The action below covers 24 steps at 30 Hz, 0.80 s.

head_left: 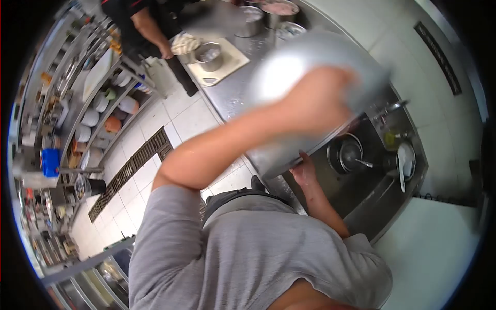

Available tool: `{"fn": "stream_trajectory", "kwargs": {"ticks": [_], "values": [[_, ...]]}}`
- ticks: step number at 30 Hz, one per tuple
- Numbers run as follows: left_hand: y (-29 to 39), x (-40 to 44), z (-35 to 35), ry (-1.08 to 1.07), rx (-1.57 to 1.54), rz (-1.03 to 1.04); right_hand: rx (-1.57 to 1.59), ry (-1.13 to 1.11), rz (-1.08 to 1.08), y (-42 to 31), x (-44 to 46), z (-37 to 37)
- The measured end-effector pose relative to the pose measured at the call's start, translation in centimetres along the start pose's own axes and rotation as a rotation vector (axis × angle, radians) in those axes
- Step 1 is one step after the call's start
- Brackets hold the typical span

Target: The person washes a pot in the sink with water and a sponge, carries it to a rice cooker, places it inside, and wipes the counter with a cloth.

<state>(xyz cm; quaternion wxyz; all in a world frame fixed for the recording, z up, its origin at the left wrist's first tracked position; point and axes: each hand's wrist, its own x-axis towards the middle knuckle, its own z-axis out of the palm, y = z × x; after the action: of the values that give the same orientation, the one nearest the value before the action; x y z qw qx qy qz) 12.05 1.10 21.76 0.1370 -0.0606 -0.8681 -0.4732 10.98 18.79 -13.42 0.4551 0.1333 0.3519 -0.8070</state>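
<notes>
A large silver metal bowl, blurred by motion, is tilted above the counter and the edge of the sink. My left hand lies across it, arm stretched over from the left. That hand is smeared too, so its fingers and anything in them cannot be made out. Lower down, my right hand grips the bowl's near rim, thumb up. Beneath it is the metal sink, with a round metal pot inside. A white bowl with a spoon stands at the sink's right side.
A metal counter carries a cutting board, a metal pot and several food containers. A co-worker in dark clothes stands by the counter's far left. Shelves of dishes line the left, across a tiled floor with a drain grate.
</notes>
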Motion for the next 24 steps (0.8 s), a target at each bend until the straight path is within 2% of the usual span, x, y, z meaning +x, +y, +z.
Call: {"fn": "stream_trajectory", "kwargs": {"ticks": [1, 3, 6, 11, 14, 17, 23, 24], "values": [[2.6, -0.8, 2.4, 0.007, 0.172, 0.192, -0.022, -0.033, 0.007, 0.9, 0.9, 0.3], [7.1, -2.4, 4.9, -0.327, 0.179, 0.293, -0.062, -0.07, 0.015, 2.3, 1.7, 1.4], [8.6, -5.8, 9.1, -0.39, 0.166, 0.542, -0.142, -0.097, 0.005, 4.1, 1.9, 3.3], [9.1, -9.5, 6.3, -0.451, 0.17, 0.558, -0.277, -0.143, -0.044, 6.1, 1.0, 7.2], [8.8, -12.5, 2.5, -0.405, 0.216, 0.542, -0.347, -0.167, -0.09, 7.2, 0.4, 9.8], [8.1, -16.5, -2.2, -0.232, 0.303, 0.459, -0.407, -0.199, -0.14, 8.9, 0.2, 12.8], [6.9, -28.7, -16.8, 0.295, 0.284, 0.141, -0.553, -0.308, -0.235, 14.1, -0.2, 20.4], [6.7, -30.9, -19.5, 0.356, 0.174, 0.087, -0.579, -0.33, -0.248, 15.2, -0.2, 21.6]]}}
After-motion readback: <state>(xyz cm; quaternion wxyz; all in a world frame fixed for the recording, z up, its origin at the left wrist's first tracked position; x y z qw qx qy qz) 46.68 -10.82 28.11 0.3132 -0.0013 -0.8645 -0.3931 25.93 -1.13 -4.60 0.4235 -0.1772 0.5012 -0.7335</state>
